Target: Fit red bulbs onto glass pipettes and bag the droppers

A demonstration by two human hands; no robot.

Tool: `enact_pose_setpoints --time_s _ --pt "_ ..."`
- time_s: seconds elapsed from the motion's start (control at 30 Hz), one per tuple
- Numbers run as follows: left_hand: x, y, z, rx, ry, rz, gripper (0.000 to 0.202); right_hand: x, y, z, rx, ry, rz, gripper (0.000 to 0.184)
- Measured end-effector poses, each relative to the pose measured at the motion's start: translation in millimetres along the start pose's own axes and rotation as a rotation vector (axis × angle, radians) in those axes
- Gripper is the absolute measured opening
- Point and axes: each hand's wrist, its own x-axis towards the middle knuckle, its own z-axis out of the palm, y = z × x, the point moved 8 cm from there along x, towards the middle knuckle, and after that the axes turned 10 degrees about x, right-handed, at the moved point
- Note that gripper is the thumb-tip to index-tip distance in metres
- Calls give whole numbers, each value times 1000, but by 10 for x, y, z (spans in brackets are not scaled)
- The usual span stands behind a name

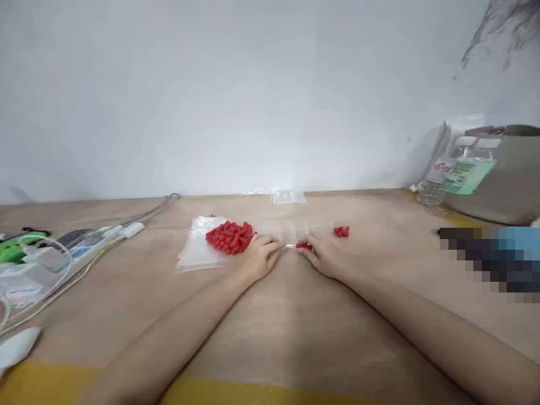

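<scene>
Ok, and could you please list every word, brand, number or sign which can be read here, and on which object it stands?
No text can be read with certainty.
Left bottle label: reddish lettering, too blurred to read.
Right bottle label: pale characters on green, too blurred to read.
Red pieces: no lettering can be made out.

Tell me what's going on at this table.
A person's bare hands are close together: the right hand has its fingers on a red piece, and the left hand is beside a clear strip next to it. Thin clear pieces lie just behind. A red pile rests on pale plastic to the left; a small red cluster lies right.
</scene>
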Motion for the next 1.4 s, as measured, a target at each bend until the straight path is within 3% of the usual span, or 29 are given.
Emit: enact_pose_setpoints --time_s 0.53,1.03,1.27,1.4 --pt "-28 28 37 -152 -8 67 31 -3 -40 -13 -1 45 -122 10" --pt "-17 130 25 -36 -8 168 41 -21 -41 -17 1 38 -135 10" --pt "-24 253 -39 203 91 303 27 -43 -65 6 -61 66 -181 11" --pt "-35 283 -55 216 116 312 23 -51 -126 38 -118 92 -236 13"
